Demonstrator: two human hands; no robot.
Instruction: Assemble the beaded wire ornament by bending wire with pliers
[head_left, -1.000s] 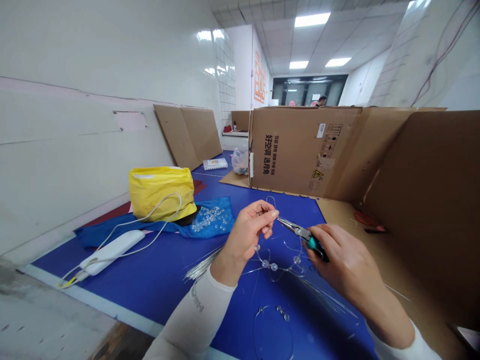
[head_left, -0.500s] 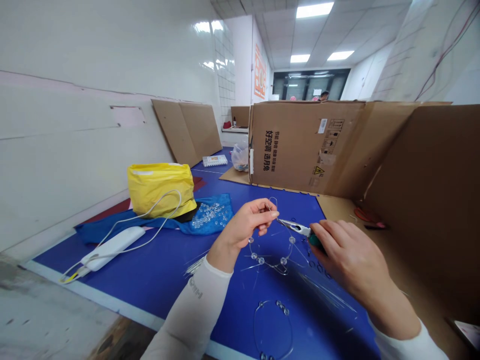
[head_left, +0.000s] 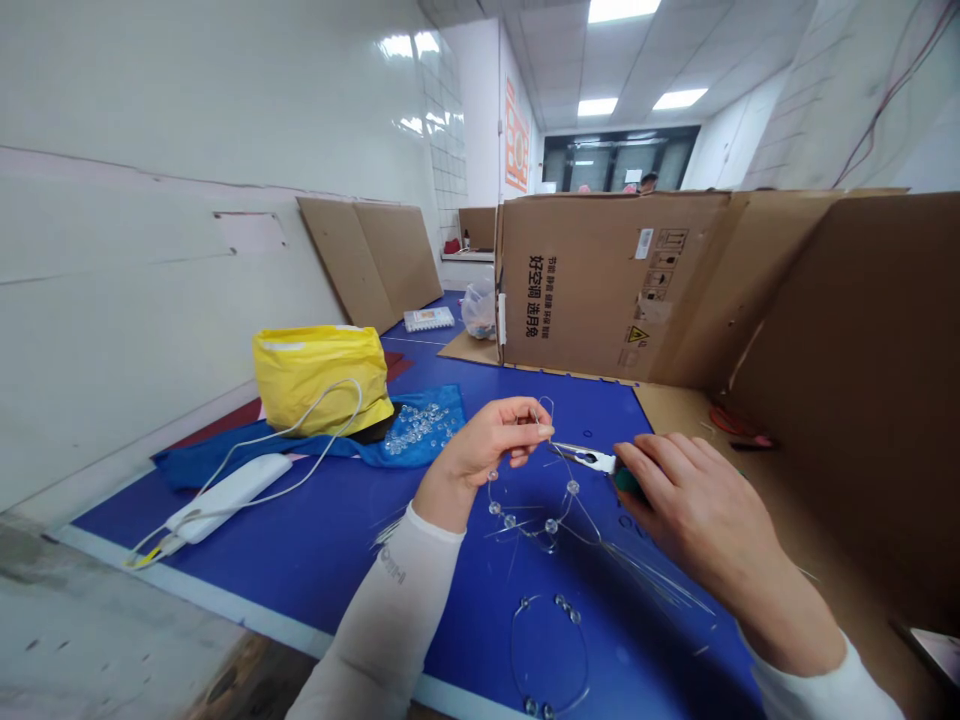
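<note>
Left hand [head_left: 499,440]: one
Right hand [head_left: 694,500]: one
Pliers [head_left: 594,460]: one
Held beaded wire [head_left: 573,487]: one, at least five beads visible
Wire loop on table [head_left: 512,650]: one, six beads visible
Beads on blue cloth [head_left: 420,425]: dozens, too clustered to count
Yellow bag [head_left: 319,375]: one
Translucent bag [head_left: 478,308]: one
Ceiling lights [head_left: 679,99]: three visible

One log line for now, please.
left hand: pinching clear-beaded wire loop | right hand: gripping green-handled metal pliers
</note>
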